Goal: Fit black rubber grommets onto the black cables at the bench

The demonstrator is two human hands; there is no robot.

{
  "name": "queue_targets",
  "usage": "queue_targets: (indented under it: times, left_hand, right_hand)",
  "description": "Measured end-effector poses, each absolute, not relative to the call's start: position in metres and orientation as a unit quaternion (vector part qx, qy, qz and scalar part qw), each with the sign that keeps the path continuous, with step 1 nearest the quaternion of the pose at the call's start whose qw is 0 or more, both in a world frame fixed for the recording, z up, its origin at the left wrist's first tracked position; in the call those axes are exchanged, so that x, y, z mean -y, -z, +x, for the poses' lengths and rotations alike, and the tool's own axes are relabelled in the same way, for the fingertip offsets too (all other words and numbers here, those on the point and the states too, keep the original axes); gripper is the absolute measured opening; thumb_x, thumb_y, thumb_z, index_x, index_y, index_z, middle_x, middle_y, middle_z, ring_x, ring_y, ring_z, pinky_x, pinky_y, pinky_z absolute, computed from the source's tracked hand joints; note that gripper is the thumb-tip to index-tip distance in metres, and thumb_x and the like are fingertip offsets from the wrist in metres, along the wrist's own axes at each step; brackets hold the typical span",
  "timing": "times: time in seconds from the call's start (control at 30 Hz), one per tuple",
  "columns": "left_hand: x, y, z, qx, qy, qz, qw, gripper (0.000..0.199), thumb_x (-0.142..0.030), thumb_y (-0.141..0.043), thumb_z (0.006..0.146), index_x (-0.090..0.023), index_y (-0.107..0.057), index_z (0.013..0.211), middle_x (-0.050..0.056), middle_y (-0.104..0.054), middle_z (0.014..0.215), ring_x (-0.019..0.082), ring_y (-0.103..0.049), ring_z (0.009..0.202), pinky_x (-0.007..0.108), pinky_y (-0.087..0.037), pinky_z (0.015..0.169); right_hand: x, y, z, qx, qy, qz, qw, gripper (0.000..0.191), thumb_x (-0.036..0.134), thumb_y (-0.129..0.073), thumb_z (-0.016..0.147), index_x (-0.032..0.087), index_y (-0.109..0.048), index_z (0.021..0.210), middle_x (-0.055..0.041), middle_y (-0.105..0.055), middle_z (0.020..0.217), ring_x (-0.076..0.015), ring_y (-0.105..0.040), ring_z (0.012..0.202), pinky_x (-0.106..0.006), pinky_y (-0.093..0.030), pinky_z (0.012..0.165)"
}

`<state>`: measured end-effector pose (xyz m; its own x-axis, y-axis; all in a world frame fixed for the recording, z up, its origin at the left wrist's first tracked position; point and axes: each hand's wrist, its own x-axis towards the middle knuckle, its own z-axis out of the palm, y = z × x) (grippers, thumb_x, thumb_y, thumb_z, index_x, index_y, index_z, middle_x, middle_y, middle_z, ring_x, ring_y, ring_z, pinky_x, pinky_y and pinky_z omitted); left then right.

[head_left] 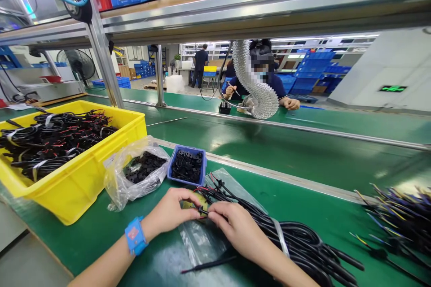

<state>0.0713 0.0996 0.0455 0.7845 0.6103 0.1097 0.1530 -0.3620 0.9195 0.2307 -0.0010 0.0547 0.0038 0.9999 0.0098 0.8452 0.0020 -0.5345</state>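
Note:
My left hand (pixel 175 210), with a blue wrist strap (pixel 136 236) behind it, pinches a small black part at the end of a black cable (pixel 203 210). Facing it, my right hand (pixel 232 225) has thumb and forefinger closed on the same cable just behind that end. Beneath the fingers is a yellowish pad (pixel 196 197), mostly covered. A bundle of black cables (pixel 296 233), tied with a pale band, lies to the right and runs behind my right hand. Under both hands is a clear plastic bag (pixel 198 244). Nearer me rests a loose cable end (pixel 208 265) with red wire.
Left stands a yellow bin (pixel 81 175) of coiled cables. Beside it are a plastic bag of black parts (pixel 144 168) and a blue box of small black parts (pixel 187 166). More cables (pixel 400 219) lie far right. Across the bench, a person works behind a flexible duct (pixel 259 94).

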Motion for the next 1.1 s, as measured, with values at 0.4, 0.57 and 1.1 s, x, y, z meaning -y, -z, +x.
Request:
queue_targets:
  times: [0.4, 0.57, 1.1]
  left_hand:
    - [-0.096, -0.08, 0.081, -0.152, -0.226, 0.915, 0.298, 0.024, -0.003, -0.053, 0.072, -0.017, -0.068, 0.084, 0.004, -0.067, 0.085, 0.017, -0.059, 0.084, 0.026, -0.045, 0.078]
    - [-0.093, -0.072, 0.085, -0.188, -0.235, 0.884, 0.358, 0.019, -0.007, -0.058, 0.073, -0.019, -0.071, 0.081, 0.001, -0.069, 0.08, 0.015, -0.061, 0.077, 0.024, -0.046, 0.075]
    - [-0.099, -0.047, 0.094, -0.252, -0.211, 0.75, 0.574, 0.019, -0.009, -0.069, 0.059, -0.012, -0.07, 0.078, 0.003, -0.068, 0.076, 0.015, -0.061, 0.073, 0.022, -0.048, 0.068]
  right_hand:
    - [0.0, -0.058, 0.238, 0.622, -0.322, -0.632, 0.332, 0.029, 0.03, -0.037, 0.085, 0.017, -0.053, 0.064, 0.0029, -0.046, 0.054, -0.0119, -0.045, 0.05, -0.021, -0.033, 0.049]
    - [0.002, -0.059, 0.238, 0.626, -0.301, -0.627, 0.352, 0.028, 0.027, -0.042, 0.083, 0.017, -0.053, 0.059, 0.0035, -0.045, 0.052, -0.0108, -0.042, 0.049, -0.02, -0.032, 0.049]
    - [0.01, -0.059, 0.234, 0.678, -0.09, -0.714, 0.15, 0.023, 0.021, -0.049, 0.086, 0.022, -0.066, 0.071, 0.0001, -0.068, 0.071, -0.016, -0.062, 0.068, -0.023, -0.035, 0.059]
